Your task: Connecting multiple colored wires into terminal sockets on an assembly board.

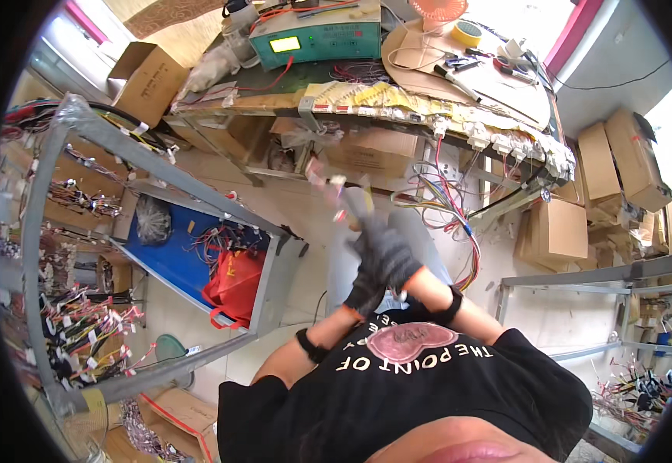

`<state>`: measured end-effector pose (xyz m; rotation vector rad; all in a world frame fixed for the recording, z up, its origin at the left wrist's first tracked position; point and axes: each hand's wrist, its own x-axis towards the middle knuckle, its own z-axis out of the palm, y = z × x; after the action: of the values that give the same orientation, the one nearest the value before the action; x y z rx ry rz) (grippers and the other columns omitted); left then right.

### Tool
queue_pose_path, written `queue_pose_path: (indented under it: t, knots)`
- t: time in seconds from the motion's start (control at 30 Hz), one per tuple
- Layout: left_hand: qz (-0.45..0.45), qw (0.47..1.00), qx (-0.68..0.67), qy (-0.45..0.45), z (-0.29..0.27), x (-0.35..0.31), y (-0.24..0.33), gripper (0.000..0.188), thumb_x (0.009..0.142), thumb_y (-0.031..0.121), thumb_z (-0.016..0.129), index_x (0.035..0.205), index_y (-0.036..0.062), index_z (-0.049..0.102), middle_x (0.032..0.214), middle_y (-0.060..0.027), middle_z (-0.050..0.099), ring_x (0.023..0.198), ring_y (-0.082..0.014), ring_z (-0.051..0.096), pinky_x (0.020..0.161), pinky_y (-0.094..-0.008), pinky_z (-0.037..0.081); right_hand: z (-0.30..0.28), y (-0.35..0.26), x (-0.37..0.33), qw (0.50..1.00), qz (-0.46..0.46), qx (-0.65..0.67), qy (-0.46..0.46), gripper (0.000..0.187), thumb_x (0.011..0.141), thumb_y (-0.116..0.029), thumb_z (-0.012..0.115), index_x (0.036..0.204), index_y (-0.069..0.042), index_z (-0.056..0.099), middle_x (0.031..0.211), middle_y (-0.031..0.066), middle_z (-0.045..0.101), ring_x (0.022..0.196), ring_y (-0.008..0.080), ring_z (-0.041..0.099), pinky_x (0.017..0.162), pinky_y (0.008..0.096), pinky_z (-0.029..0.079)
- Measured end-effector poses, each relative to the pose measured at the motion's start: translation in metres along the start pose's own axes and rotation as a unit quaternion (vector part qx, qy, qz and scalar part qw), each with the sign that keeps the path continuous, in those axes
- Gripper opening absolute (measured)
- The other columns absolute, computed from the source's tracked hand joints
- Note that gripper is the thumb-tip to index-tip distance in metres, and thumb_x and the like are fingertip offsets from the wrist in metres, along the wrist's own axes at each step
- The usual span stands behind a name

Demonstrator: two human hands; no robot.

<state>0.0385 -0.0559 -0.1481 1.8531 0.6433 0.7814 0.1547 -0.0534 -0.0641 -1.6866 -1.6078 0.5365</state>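
Note:
My right hand (394, 256), in a dark grey glove, is closed around a wire bundle (339, 190). Motion blurs the bundle; pale and pinkish connector-like ends point away from me toward the workbench. My left hand (366, 286), gloved the same way, presses against the right from below and left, closed on the same bundle, its fingers partly hidden. A small whitish end shows between my wrists. Both hands are in front of my chest, above my lap.
Ahead stands a workbench (274, 103) with a teal tester (316, 40) and a row of white connectors along its edge. Colored wires (459, 220) hang from it. At left, a metal frame (150, 174) surrounds a blue tray (166, 251) holding a red bag (235, 285). Cardboard boxes (556, 231) stand right.

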Motion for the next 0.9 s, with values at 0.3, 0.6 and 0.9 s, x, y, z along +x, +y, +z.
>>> queue_pose_path:
  t: [0.3, 0.6, 0.9]
  knots:
    - [-0.474, 0.784, -0.289, 0.278, -0.072, -0.092, -0.056, 0.033, 0.093, 0.036, 0.057, 0.098, 0.0035, 0.059, 0.089, -0.0088, 0.064, 0.080, -0.0207, 0.064, 0.070, -0.0351, 0.055, -0.297, 0.183, 0.038, 0.815, 0.145, -0.457, 0.326, 0.062, 0.090, -0.054, 0.051, 0.136, -0.013, 0.048, 0.117, 0.0206, 0.061, 0.098, 0.0385, 0.063, 0.084, 0.0484, 0.048]
    - [0.090, 0.921, 0.302, 0.230, -0.078, -0.011, 0.004, 0.057, 0.088, 0.021, 0.061, 0.136, -0.0006, 0.038, 0.130, -0.0227, 0.049, 0.122, -0.0390, 0.044, 0.104, -0.0453, 0.035, -0.322, 0.202, 0.063, 0.827, 0.218, -0.491, 0.168, 0.045, 0.093, -0.048, 0.042, 0.091, -0.010, 0.066, 0.088, 0.0216, 0.065, 0.084, 0.0389, 0.064, 0.073, 0.0490, 0.051]
    - [0.059, 0.924, 0.354, -0.129, -0.020, 0.137, 0.048, 0.035, 0.093, 0.032, 0.051, 0.114, 0.0041, 0.054, 0.088, -0.0212, 0.062, 0.077, -0.0345, 0.063, 0.064, -0.0464, 0.050, -0.389, 0.162, -0.002, 0.836, 0.128, -0.421, 0.328, 0.033, 0.094, -0.034, 0.045, 0.110, -0.008, 0.059, 0.111, 0.0146, 0.061, 0.099, 0.0290, 0.058, 0.086, 0.0398, 0.045]
